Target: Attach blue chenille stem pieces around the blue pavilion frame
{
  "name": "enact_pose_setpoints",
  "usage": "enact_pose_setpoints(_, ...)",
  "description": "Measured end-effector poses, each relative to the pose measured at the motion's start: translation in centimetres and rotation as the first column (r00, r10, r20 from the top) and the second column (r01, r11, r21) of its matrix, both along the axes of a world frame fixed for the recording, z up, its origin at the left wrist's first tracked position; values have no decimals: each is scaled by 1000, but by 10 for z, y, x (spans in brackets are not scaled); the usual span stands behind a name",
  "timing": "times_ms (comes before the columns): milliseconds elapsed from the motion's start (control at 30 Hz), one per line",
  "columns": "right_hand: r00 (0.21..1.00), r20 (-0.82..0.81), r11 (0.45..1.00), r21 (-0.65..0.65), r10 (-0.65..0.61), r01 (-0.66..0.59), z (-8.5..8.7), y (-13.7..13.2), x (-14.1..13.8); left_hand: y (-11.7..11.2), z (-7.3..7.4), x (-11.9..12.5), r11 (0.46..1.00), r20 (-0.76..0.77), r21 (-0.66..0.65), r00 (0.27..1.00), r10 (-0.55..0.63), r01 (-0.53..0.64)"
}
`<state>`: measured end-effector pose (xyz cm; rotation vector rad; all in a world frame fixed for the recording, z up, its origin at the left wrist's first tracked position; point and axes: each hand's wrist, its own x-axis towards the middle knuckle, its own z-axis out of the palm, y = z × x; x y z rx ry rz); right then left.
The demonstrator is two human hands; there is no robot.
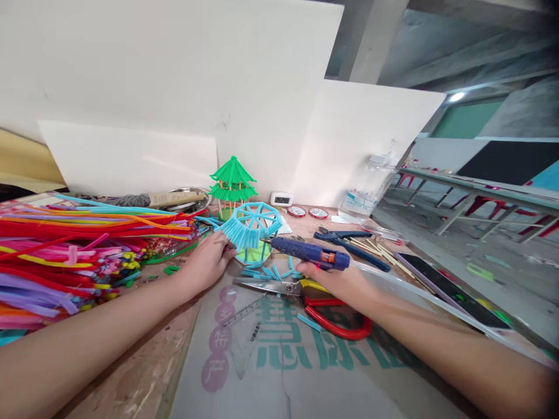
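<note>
My left hand (208, 262) grips the lower left edge of a light blue straw roof frame (251, 228), holding it tilted above the table. My right hand (332, 278) is closed around the handle of a blue glue gun (311, 252). Its nozzle points left at the right side of the blue frame. Several short cut pieces of blue straw (271, 272) lie under the frame. A finished green straw pavilion model (231, 185) stands behind it, near the white board.
A big pile of coloured straws (74, 250) fills the left. Red-handled scissors (323, 308) and a clear ruler (244, 311) lie on printed cardboard (283, 361). Blue pliers (349, 241), wooden sticks (384, 251), a small clock (281, 199), a plastic bottle (367, 189) and a phone (449, 288) sit to the right.
</note>
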<state>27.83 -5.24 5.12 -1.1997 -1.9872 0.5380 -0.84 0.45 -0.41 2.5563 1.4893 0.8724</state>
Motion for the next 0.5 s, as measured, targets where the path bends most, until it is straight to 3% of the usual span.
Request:
enact_pose_setpoints(200,996,-79,998,-37,39,-42,5,-4,-5,0,-1,1,1000,-13,15,1000,6,-6)
enact_pose_setpoints(500,999,-44,999,-36,30,-32,9,-6,-8,2,-2,-1,1000,-33,16,999,6,-5)
